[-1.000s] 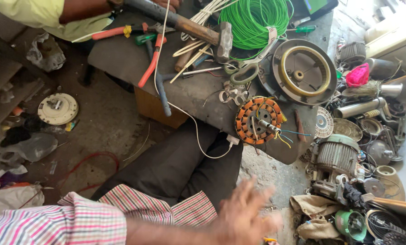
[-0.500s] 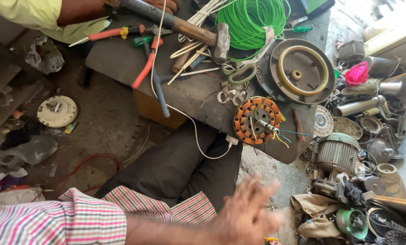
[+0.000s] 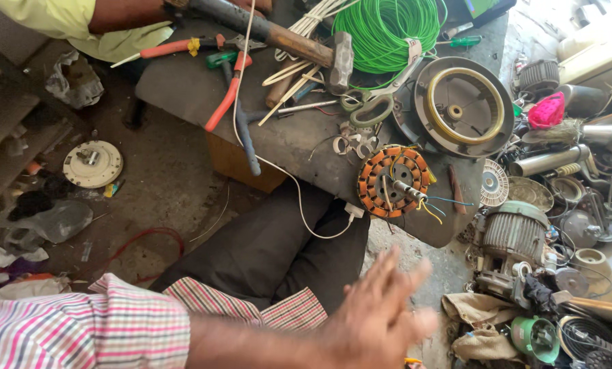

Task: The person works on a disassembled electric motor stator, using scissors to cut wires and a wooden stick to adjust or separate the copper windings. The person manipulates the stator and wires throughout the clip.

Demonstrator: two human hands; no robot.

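Note:
My left hand [image 3: 381,321] hovers blurred at the bottom of the view with its fingers spread, holding nothing. Its arm wears a pink striped sleeve [image 3: 80,331] and crosses above my dark trousers [image 3: 265,253]. Past the fingertips, a copper-wound stator [image 3: 395,181] with loose coloured wires lies on the near edge of a low grey bench [image 3: 183,85]. My right hand is out of sight. Another person's arm in a yellow-green sleeve [image 3: 60,17] reaches in at the top left by the wooden handle of a hammer [image 3: 340,58].
On the bench lie red-handled pliers [image 3: 227,96], scissors [image 3: 374,106], a green wire coil [image 3: 388,27], a round metal motor cover [image 3: 463,106] and a white cable [image 3: 278,171]. A heap of motors and scrap parts [image 3: 514,239] fills the right side. A white round disc [image 3: 92,164] lies on the dirty floor.
My left hand has lifted slightly toward the bench with its fingers spreading wider. The other person's arm and red-handled tool at the top have shifted a little.

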